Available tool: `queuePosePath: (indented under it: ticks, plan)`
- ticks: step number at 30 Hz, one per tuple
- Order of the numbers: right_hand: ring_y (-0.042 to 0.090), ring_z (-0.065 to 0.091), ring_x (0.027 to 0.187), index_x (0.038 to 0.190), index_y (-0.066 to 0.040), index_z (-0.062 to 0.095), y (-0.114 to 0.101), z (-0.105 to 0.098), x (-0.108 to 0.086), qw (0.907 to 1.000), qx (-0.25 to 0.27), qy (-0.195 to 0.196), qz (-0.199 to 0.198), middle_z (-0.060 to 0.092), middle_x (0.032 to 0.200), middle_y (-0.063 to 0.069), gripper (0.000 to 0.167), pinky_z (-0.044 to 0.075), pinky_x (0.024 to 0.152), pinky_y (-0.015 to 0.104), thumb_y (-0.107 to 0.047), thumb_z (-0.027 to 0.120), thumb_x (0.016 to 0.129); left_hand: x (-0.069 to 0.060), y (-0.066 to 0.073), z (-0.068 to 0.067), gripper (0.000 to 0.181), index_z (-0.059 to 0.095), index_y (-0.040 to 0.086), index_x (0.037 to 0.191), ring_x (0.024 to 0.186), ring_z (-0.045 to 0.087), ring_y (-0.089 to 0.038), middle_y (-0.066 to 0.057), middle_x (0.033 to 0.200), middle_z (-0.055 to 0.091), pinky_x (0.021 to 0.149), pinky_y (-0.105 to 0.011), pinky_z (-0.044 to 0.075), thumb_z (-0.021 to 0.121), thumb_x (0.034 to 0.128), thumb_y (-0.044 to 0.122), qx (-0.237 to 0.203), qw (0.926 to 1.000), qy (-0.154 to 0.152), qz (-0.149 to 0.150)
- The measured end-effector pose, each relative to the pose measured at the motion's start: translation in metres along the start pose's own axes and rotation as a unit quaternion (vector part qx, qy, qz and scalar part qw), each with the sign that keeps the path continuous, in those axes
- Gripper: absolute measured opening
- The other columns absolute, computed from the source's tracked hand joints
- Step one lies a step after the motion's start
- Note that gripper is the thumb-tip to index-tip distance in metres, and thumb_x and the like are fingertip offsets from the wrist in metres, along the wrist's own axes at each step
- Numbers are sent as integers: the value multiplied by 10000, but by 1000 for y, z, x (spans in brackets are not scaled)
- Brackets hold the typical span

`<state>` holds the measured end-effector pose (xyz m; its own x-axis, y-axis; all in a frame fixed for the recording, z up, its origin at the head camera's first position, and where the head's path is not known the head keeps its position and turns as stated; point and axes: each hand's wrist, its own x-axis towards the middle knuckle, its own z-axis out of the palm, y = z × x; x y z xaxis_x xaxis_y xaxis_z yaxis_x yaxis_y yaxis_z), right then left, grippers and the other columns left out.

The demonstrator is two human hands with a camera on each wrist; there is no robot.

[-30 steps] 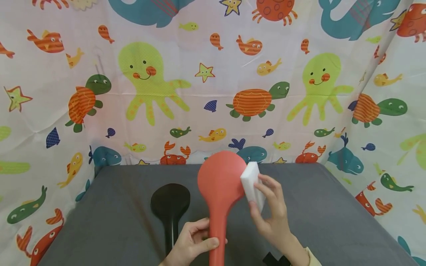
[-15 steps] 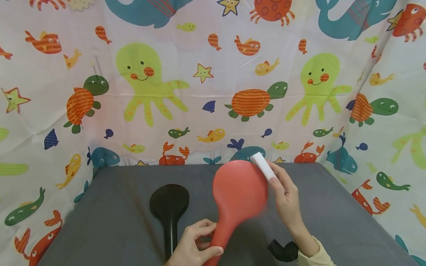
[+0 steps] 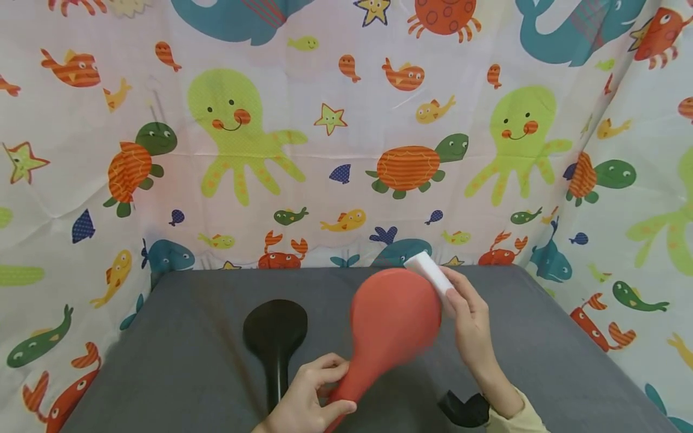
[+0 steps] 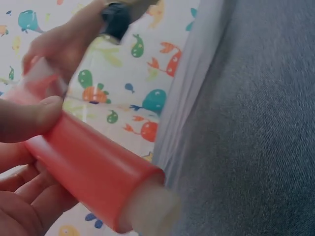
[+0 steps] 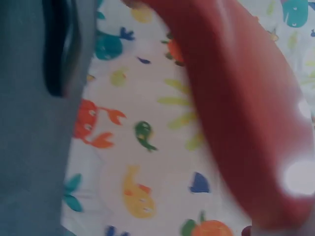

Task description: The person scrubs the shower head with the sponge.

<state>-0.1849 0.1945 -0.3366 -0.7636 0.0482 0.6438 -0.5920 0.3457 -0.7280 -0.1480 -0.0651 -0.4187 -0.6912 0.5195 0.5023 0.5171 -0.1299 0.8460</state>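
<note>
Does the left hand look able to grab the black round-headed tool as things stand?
Probably not while occupied: the left hand grips the red tool. Otherwise likely yes, since the black round-headed tool is nearby, its head uncovered.

red paddle (image 3: pixel 397 319): handle runs off the bottom edge in head view, partly hidden by the left hand (image 3: pixel 311 394), itself cropped. right wrist view has the paddle blurred, cut off top and right. black paddle (image 3: pixel 275 328): lower handle hidden by left hand. white block (image 3: pixel 430 273): partly covered by the right hand (image 3: pixel 473 322). pale piece (image 4: pixel 152 209) at the red handle's end: too blurred to name. dark shape (image 5: pixel 60 49): cut off up top, maybe the black paddle.
</note>
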Motion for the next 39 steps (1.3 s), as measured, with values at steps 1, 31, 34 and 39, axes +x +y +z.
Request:
queuePosePath:
  ticks: [1,31,34,39]
  plan:
    - [130,535,981,1250,-34,552,-2,-1,3,9999,-17,-48,-116,569,1175,-41,330,477,771,189,-39,385,965,0,-1,0,406,566,-70,1207,854,571,-130,-165,1010,557,653,-272,547,667,838,63,145,9999,-55,42]
    - [251,490,1096,1201,-118,624,-15,13,-6,9571,-1804,-514,-2208,528,1258,105,315,490,723,385,-200,536,910,-4,-13,0,477,621,24,1029,759,553,-103,-30,938,543,596,-233,516,789,589,-49,4879,8599,1187,916]
    - [219,528,1031,1219,-100,608,0,6,-2,9751,-1740,-395,-1314,555,1219,89,344,513,719,285,-66,581,878,-5,-14,0,479,626,15,1030,767,559,-111,-43,937,548,596,-236,523,790,583,-41,5030,8497,1209,1017]
    - [202,535,922,1246,-92,583,17,-3,-1,9832,-1754,-482,125,593,1145,97,317,487,669,260,-113,549,932,-7,-13,1,479,627,5,1029,765,563,-120,-54,937,550,583,-233,523,786,580,-35,5139,8405,1256,1173]
